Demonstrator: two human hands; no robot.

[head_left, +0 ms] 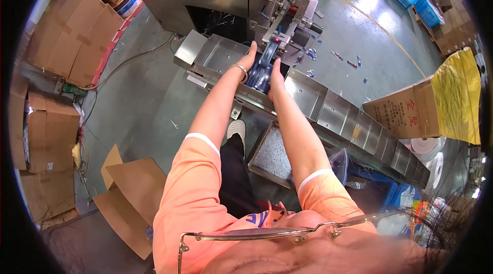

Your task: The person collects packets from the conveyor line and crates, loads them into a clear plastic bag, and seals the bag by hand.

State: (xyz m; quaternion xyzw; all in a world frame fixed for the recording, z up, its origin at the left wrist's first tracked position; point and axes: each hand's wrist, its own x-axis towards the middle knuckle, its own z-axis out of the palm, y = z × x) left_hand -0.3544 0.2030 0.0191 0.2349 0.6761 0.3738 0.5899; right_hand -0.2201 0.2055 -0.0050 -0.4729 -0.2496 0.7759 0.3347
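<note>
Dark blue shiny packets lie in a metal compartment below the outlet of a packing machine. My left hand, with a bangle at the wrist, is at their left side. Along their right side is my right hand. The palms face each other across the packets and the visible fingers are stretched out. Some fingers are hidden by the hands and the compartment wall. A strip of the same dark film hangs down from the machine between my hands.
A row of metal compartments runs from left to lower right. Beneath it stands an open carton of small pale pieces. A carton with a yellow bag is at the right, stacked cartons at the left. Film scraps litter the floor.
</note>
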